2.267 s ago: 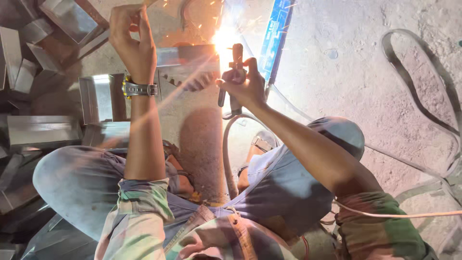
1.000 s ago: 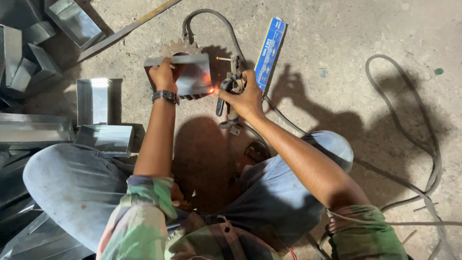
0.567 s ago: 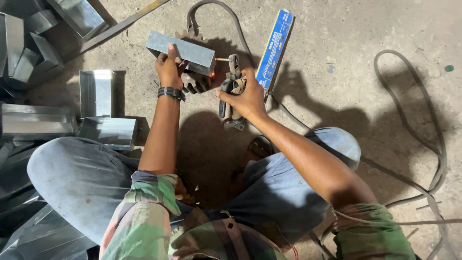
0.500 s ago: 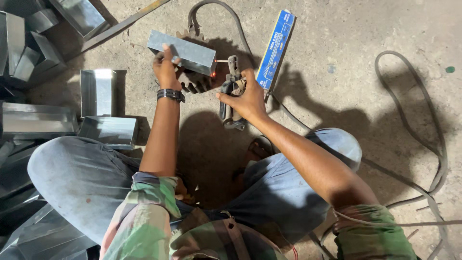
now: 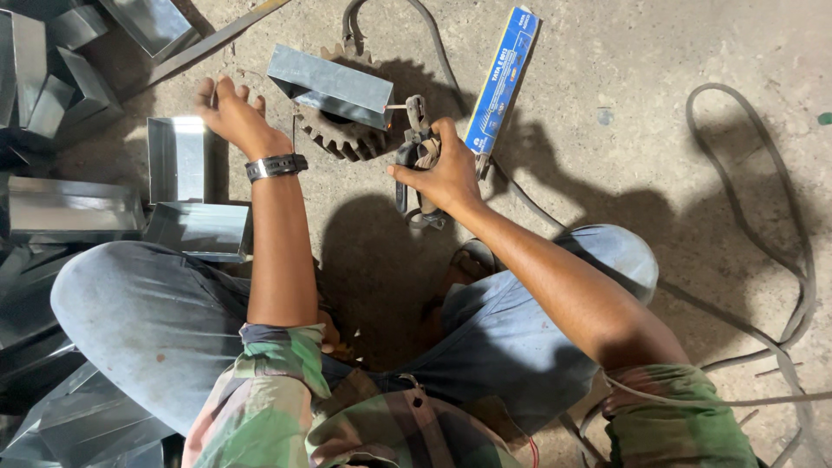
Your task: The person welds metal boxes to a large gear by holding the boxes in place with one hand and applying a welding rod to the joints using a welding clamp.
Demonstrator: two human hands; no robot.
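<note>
Rough concrete floor [image 5: 676,173] carries everything, with a black cable [image 5: 793,286] looping along its right edge. Stacked metal channels [image 5: 69,208] crowd the left edge. Near the top edge, a short steel box section [image 5: 329,85] rests tilted on a rusty gear [image 5: 342,137]. Just right of it lies a long blue electrode box [image 5: 501,78], slanting toward the top edge. Right hand [image 5: 446,173] is closed around the welding holder [image 5: 414,160], whose thin rod touches the box section's right end, where a small glow shows. Left hand [image 5: 232,117], wearing a wristwatch [image 5: 276,166], hovers with fingers spread and holding nothing, left of the gear.
</note>
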